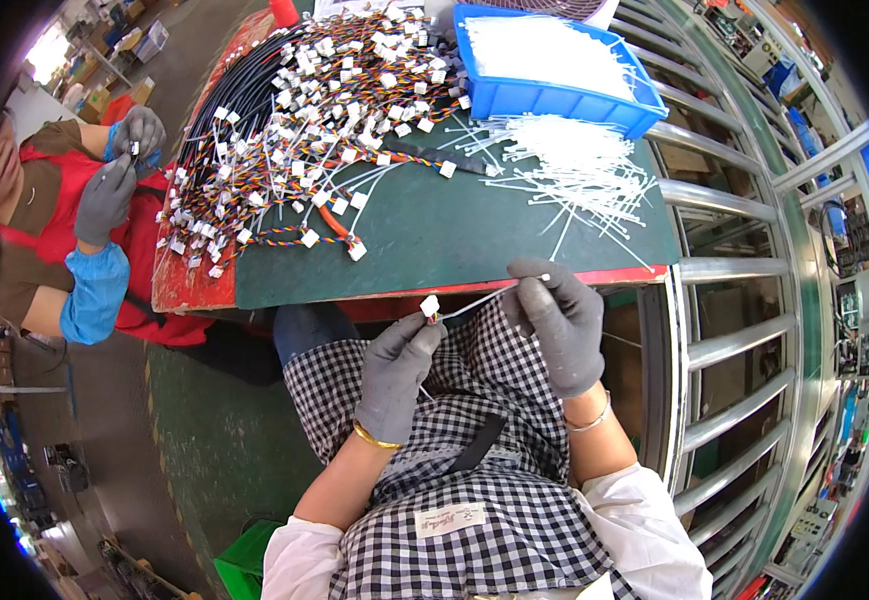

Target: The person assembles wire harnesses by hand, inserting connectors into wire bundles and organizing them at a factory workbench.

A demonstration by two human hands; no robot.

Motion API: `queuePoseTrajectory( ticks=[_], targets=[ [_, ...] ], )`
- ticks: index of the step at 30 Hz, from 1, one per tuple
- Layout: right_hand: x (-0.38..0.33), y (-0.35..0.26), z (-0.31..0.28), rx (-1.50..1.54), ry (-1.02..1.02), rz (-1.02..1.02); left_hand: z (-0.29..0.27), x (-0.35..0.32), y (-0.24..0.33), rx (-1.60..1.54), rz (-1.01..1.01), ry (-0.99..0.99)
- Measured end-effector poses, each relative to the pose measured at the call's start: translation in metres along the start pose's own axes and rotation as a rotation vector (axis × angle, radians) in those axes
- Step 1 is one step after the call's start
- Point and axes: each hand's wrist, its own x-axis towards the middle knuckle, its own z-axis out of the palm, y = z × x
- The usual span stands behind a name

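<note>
Both my hands wear grey gloves and are raised over my lap, just in front of the table edge. Between the fingertips of my left hand is pinched a small white connector with short coloured wires beneath it. A thin white cable tie stretches from the connector to my right hand. The thumb and forefinger of that hand close on the tie near its head. Whether the tie loops fully round the wires is too small to tell.
On the green-topped table lie a heap of wire harnesses and loose cable ties. A blue bin holds more ties. To the right runs a roller conveyor. A co-worker in grey gloves sits at the left.
</note>
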Motion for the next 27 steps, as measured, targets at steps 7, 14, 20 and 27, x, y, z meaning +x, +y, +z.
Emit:
queuePoseTrajectory(
  ticks=[7,14,20,27],
  targets=[
    [-0.006,-0.003,-0.017,-0.037,-0.093,-0.030,-0.003,0.004,-0.002,0.098,0.177,0.092],
    [-0.008,-0.011,-0.018,-0.386,-0.266,-0.267,-0.013,0.008,-0.003,0.131,0.175,0.092],
    [-0.006,-0.009,-0.014,-0.486,-0.329,-0.393,-0.014,0.008,0.000,0.112,0.116,0.091],
    [-0.004,-0.009,-0.012,-0.556,-0.360,-0.440,-0.011,0.006,0.001,0.067,0.090,0.100]
  ],
)
